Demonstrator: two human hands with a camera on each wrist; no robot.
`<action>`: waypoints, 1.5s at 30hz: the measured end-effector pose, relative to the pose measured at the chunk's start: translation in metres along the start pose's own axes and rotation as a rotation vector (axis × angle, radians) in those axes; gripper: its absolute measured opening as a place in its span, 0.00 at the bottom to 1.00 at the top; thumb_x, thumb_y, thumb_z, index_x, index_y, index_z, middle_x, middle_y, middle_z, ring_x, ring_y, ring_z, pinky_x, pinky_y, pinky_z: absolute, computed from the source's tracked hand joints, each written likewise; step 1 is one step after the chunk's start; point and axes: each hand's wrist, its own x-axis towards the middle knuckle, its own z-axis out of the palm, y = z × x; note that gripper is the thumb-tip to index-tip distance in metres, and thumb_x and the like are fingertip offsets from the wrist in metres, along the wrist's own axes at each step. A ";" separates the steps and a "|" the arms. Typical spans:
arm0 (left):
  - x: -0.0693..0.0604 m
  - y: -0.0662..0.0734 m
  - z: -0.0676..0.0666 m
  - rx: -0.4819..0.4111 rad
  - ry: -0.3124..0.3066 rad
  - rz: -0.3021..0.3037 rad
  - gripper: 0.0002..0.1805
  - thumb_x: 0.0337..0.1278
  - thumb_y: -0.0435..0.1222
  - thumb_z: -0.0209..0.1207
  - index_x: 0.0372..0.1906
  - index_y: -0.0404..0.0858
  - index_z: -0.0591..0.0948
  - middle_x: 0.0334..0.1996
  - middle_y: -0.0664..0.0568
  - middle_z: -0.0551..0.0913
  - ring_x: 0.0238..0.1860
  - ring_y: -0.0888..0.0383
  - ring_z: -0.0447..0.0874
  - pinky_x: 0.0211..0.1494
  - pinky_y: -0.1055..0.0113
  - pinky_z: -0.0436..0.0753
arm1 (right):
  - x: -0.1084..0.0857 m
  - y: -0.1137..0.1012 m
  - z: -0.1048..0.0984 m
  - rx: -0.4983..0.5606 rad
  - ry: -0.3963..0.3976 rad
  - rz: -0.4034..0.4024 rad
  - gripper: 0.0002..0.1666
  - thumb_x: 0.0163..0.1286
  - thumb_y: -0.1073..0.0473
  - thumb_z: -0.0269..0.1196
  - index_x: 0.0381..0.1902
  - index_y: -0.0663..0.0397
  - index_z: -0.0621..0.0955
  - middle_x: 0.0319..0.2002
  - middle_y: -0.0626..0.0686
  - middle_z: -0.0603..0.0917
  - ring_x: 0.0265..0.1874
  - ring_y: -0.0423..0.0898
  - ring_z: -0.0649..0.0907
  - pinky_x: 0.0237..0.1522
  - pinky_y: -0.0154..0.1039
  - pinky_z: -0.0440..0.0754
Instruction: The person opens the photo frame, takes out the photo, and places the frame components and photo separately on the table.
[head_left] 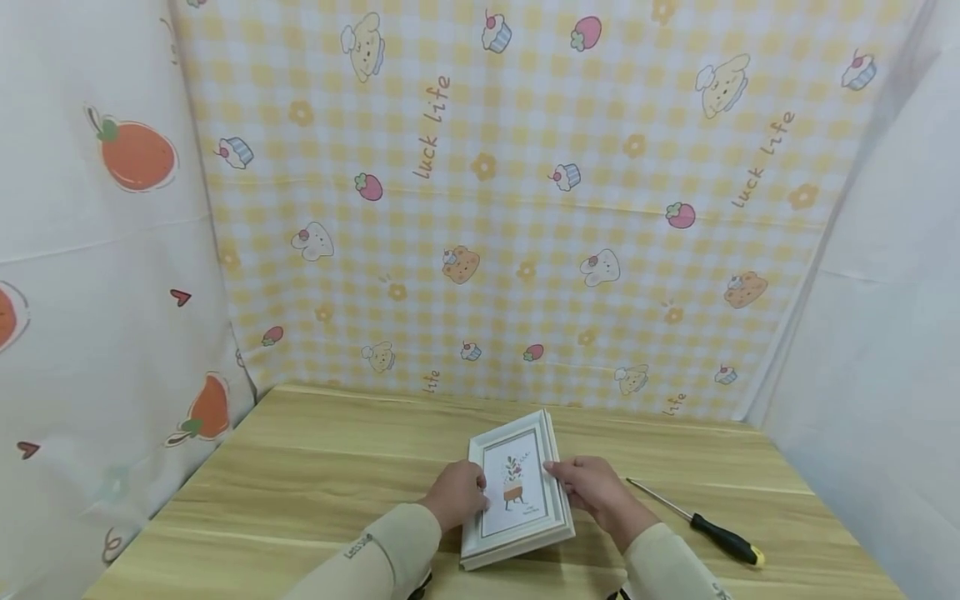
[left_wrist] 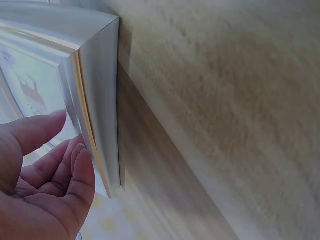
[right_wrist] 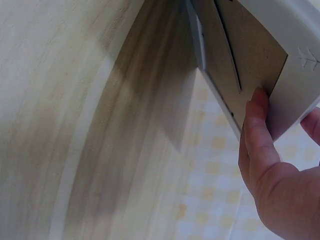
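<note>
While the left hand (head_left: 456, 497) pinches one side of the white picture frame (head_left: 514, 482) and the right hand (head_left: 596, 493) grips the other, it slants over the wooden surface (head_left: 337, 450) near a screwdriver (head_left: 707, 529).

Says "luck life" two times in orange-brown letters on the checked cloth (head_left: 517, 217), and just "life" two more times low down near its bottom edge. Starts with "Let" on the left sleeve (head_left: 405, 537), too small to read whole; too tiny to read on the framed picture (head_left: 495, 475).
</note>
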 end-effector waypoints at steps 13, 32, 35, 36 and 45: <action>-0.004 0.000 0.011 -0.062 0.002 0.023 0.05 0.47 0.23 0.63 0.30 0.28 0.79 0.24 0.49 0.76 0.26 0.58 0.72 0.28 0.67 0.75 | -0.008 -0.013 0.006 -0.082 0.069 -0.012 0.19 0.68 0.55 0.62 0.39 0.71 0.79 0.32 0.56 0.85 0.31 0.49 0.86 0.37 0.44 0.84; -0.006 0.007 0.009 -0.183 -0.022 0.002 0.22 0.61 0.50 0.60 0.22 0.37 0.75 0.17 0.55 0.70 0.19 0.60 0.67 0.21 0.69 0.67 | -0.020 -0.025 0.006 0.072 -0.024 -0.088 0.25 0.73 0.61 0.51 0.56 0.83 0.69 0.44 0.66 0.83 0.41 0.50 0.85 0.47 0.47 0.82; -0.007 0.011 0.006 -0.190 -0.022 0.004 0.20 0.62 0.49 0.59 0.25 0.35 0.78 0.20 0.53 0.74 0.22 0.59 0.70 0.24 0.68 0.70 | -0.019 -0.025 0.006 0.108 -0.053 -0.080 0.27 0.72 0.61 0.52 0.57 0.84 0.68 0.45 0.65 0.83 0.41 0.48 0.85 0.48 0.45 0.82; -0.007 0.012 0.005 -0.194 -0.025 0.000 0.20 0.63 0.48 0.59 0.27 0.35 0.79 0.21 0.53 0.75 0.23 0.59 0.71 0.25 0.67 0.71 | -0.019 -0.025 0.006 0.114 -0.058 -0.079 0.27 0.72 0.61 0.53 0.57 0.84 0.68 0.45 0.65 0.83 0.41 0.48 0.84 0.48 0.45 0.82; -0.005 0.017 0.002 -0.210 -0.058 0.004 0.19 0.66 0.47 0.56 0.30 0.34 0.81 0.26 0.51 0.79 0.26 0.58 0.74 0.28 0.64 0.74 | -0.016 -0.027 0.011 0.103 -0.059 -0.098 0.27 0.73 0.59 0.53 0.56 0.84 0.70 0.49 0.69 0.81 0.45 0.50 0.84 0.48 0.45 0.82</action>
